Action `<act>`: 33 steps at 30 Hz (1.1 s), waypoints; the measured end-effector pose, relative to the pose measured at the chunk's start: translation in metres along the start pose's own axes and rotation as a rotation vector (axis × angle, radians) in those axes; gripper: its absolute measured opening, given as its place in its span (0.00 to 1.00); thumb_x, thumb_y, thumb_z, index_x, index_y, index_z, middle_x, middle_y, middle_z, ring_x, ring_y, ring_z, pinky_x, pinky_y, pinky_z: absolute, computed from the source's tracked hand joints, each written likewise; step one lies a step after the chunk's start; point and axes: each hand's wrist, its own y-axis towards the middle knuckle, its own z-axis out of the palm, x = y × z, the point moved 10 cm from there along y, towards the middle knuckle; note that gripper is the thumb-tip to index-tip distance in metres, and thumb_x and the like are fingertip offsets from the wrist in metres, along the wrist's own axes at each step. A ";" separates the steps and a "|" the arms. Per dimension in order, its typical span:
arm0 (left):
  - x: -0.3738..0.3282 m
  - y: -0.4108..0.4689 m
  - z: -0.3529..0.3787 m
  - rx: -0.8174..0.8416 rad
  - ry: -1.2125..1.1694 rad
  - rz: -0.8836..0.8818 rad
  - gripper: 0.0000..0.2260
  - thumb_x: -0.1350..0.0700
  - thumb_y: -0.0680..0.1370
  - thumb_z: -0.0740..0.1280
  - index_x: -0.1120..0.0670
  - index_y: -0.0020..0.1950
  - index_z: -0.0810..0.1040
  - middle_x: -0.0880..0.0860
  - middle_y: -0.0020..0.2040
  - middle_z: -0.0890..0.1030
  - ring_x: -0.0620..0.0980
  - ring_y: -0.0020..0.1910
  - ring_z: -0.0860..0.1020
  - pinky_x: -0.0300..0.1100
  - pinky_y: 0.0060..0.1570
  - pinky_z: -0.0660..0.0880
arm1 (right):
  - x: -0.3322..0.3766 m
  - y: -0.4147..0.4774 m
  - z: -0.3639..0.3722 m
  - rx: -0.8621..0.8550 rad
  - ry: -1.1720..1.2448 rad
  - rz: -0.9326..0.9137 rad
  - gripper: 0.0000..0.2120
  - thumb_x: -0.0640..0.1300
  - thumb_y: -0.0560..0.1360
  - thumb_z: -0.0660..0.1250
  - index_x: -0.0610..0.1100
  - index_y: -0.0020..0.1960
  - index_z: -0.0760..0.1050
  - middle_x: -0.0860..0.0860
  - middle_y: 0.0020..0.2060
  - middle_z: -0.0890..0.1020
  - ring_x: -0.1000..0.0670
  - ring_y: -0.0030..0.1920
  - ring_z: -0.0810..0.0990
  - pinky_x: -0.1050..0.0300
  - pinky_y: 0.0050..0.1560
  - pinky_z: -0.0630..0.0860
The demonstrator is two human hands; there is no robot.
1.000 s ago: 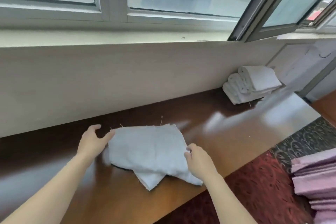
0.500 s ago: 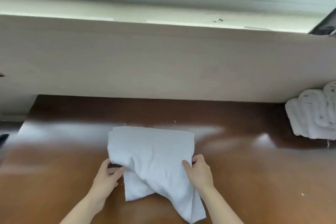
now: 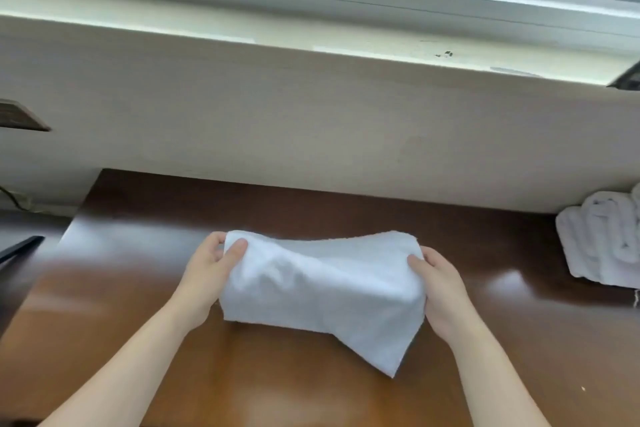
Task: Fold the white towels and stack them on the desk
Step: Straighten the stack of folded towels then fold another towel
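The left hand (image 3: 207,274) grips the left end of a white towel (image 3: 322,288), and its fingers (image 3: 216,241) are curled round the edge. The right hand (image 3: 440,291) grips the right end, so both sets of fingers are clamped on the cloth. The towel is bunched thick between them over the middle of the brown bench (image 3: 242,374), one corner drooping toward the person. Right of the towel, well apart, a stack of folded towels (image 3: 602,239) sits against the wall.
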 end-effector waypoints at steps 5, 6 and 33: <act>-0.033 -0.070 0.046 0.496 -0.166 0.061 0.11 0.54 0.80 0.66 0.56 0.60 0.75 0.50 0.50 0.86 0.50 0.47 0.84 0.42 0.38 0.79 | 0.096 -0.054 -0.060 -0.068 -0.149 -0.269 0.08 0.45 0.80 0.65 0.49 0.58 0.80 0.47 0.51 0.86 0.47 0.48 0.86 0.51 0.43 0.81; -0.033 -0.089 0.059 0.625 -0.183 0.071 0.13 0.55 0.80 0.67 0.54 0.64 0.75 0.51 0.55 0.85 0.52 0.52 0.84 0.44 0.43 0.80 | 0.112 -0.066 -0.068 -0.061 -0.172 -0.287 0.08 0.46 0.80 0.66 0.49 0.57 0.81 0.46 0.51 0.86 0.47 0.46 0.85 0.53 0.40 0.80; 0.092 0.002 0.026 0.014 0.909 0.501 0.24 0.36 0.79 0.51 0.38 0.74 0.64 0.51 0.80 0.56 0.52 0.80 0.53 0.51 0.76 0.55 | -0.113 0.022 0.126 0.167 -1.373 -0.379 0.31 0.64 0.80 0.43 0.58 0.80 0.37 0.55 0.77 0.33 0.47 0.78 0.32 0.39 0.78 0.41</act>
